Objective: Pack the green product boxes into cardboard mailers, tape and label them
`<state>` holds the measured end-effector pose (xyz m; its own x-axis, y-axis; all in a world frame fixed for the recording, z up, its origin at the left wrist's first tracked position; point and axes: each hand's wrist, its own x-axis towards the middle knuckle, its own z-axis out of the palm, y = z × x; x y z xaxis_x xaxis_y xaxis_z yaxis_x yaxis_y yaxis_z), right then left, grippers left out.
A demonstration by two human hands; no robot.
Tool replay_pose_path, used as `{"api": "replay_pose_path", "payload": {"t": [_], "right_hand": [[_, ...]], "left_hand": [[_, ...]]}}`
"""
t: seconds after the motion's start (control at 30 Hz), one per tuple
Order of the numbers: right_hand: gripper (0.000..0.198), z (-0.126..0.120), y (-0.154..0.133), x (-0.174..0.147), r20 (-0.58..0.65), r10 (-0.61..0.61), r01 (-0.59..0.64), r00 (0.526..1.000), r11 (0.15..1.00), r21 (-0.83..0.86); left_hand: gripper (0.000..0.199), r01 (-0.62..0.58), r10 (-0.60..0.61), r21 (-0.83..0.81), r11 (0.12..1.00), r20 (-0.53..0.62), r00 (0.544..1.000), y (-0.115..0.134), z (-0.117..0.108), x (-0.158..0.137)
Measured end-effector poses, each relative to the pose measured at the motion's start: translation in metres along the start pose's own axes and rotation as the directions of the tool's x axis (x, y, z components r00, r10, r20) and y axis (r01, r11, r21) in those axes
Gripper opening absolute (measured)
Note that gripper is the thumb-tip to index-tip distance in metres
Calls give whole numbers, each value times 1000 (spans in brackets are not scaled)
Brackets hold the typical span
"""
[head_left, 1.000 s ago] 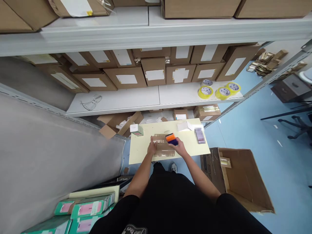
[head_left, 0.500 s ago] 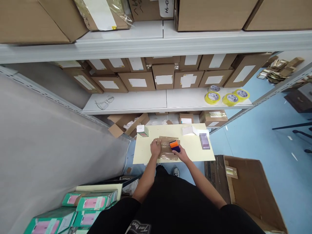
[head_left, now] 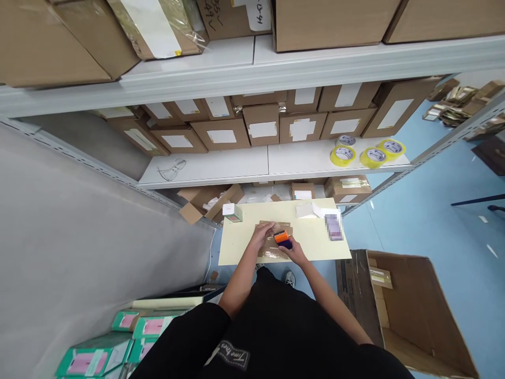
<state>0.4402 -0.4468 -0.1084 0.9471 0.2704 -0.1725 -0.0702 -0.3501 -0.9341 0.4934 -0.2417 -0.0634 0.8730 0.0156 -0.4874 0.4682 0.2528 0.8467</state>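
Note:
On the pale yellow tabletop lies a flat brown cardboard package [head_left: 272, 252] with shiny clear tape across it. My right hand [head_left: 294, 250] is closed around an orange and dark blue tape dispenser [head_left: 282, 238], held over the package's right part. Over the upper left part of the package is my left hand [head_left: 262, 233], its fingers stretched towards the dispenser with a small gap between. I see nothing held in it, though its fingertips are small in view.
The yellow table [head_left: 315, 247] also bears a small green-and-white box [head_left: 232, 212], white papers [head_left: 305, 211] and a blurred purple item [head_left: 333, 227]. Tape rolls [head_left: 342, 155] and glasses [head_left: 172, 170] lie on the shelf. A big open carton [head_left: 418, 310] stands right.
My left hand has moved from the package's left edge inward to the right, nearer the tape dispenser. My right hand still holds the dispenser in about the same place. The view has shifted slightly.

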Motion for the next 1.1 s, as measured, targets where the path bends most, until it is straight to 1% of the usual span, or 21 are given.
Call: {"api": "replay_pose_path", "payload": {"t": [0.07,0.13,0.23,0.3,0.37,0.43,0.5,0.57,0.63,0.73,0.83,0.9,1.0,1.07,1.1], "right_hand": [[55,0,-3,1,7,9,-9,1000,1000,-22],[58,-2,-6,3,19,8,-7,1000,999,-36],[59,-6,-10,6,39,13,-11,999,998,-59],[54,-10,-13,9,31,24,-21,999,997,-73],[49,-15,-15,12,8,35,-34,999,995,-96],[48,-20,-19,16,-17,43,-45,999,989,-142],[48,-25,-22,19,-29,44,-49,999,980,-194],[48,-30,-25,21,-31,40,-47,999,971,-234],[48,-37,-25,21,-41,40,-50,998,961,-273],[50,-47,-21,21,-55,56,-71,997,942,-329],[52,-53,-19,22,-31,53,-61,998,921,-384],[53,-51,-21,25,-4,33,-32,999,896,-443],[53,-44,-27,32,30,18,0,999,850,-526],[53,-38,-30,37,45,21,8,999,826,-563],[53,-36,-31,40,53,22,12,998,818,-575]], "left_hand": [[37,-94,98,54,994,-75,992,4,-1,-5],[35,-175,193,126,977,-145,971,9,0,-10],[32,-227,274,225,947,-206,939,17,0,-18],[30,-266,335,290,919,-223,915,22,-2,-24],[28,-326,416,343,881,-236,878,22,-4,-31],[27,-376,485,370,849,-264,834,18,-5,-36],[26,-402,517,365,840,-310,798,11,-4,-41],[24,-408,519,341,847,-363,773,5,-3,-43],[23,-404,500,298,865,-445,743,2,-6,-43],[21,-398,440,207,894,-575,690,5,-21,-39],[21,-379,401,173,909,-614,680,8,-41,-36],[23,-364,367,146,920,-646,669,3,-52,-35],[28,-317,270,71,946,-713,646,-13,-64,-35],[30,-262,207,41,964,-732,649,-25,-72,-34],[31,-225,179,35,974,-731,659,-31,-76,-33]]}}
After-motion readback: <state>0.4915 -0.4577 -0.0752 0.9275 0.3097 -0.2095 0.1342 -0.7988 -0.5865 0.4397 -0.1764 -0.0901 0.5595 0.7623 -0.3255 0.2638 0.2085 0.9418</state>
